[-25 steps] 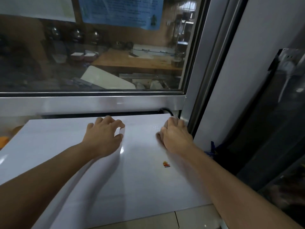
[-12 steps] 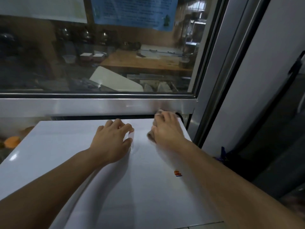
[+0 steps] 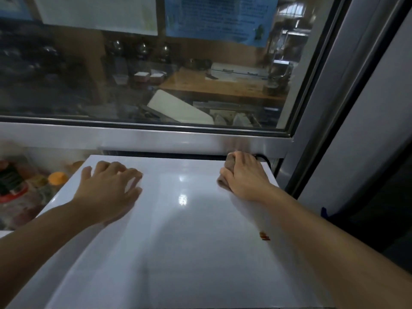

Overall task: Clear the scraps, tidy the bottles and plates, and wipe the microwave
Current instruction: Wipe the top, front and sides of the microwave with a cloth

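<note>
Right hand: the right hand (image 3: 243,176) lies at the far right corner of the microwave (image 3: 178,241) top, fingers curled over a brownish cloth (image 3: 227,170) and pressing it down; the cloth peeks out on the thumb side.

Left hand: the left hand (image 3: 111,186) rests palm-down on the far left part of the same top, fingers spread and lightly bent, holding nothing. It is somewhat blurred.

Hands to each other: well apart, with a bare glossy stretch of white top between them showing two bright reflections.

Microwave top: white and smooth, filling the lower middle of the view. A small red and orange sticker (image 3: 264,236) sits near its right edge, beside the right forearm.

Back edge: a dark gap runs just behind the top, under a silver window frame (image 3: 156,139); the right knuckles are almost against that frame. A black cable (image 3: 263,158) curls out just beyond the right hand.

Right edge: the top ends close to an upright grey frame post (image 3: 316,108), leaving little room beside the right hand.

Left edge: the top drops off to a lower, blurred cluster of jars and bottles (image 3: 26,181), one with an orange cap (image 3: 58,177).

Window: glass with a white sheet (image 3: 98,12) and a blue notice (image 3: 220,16) stuck to it.
</note>
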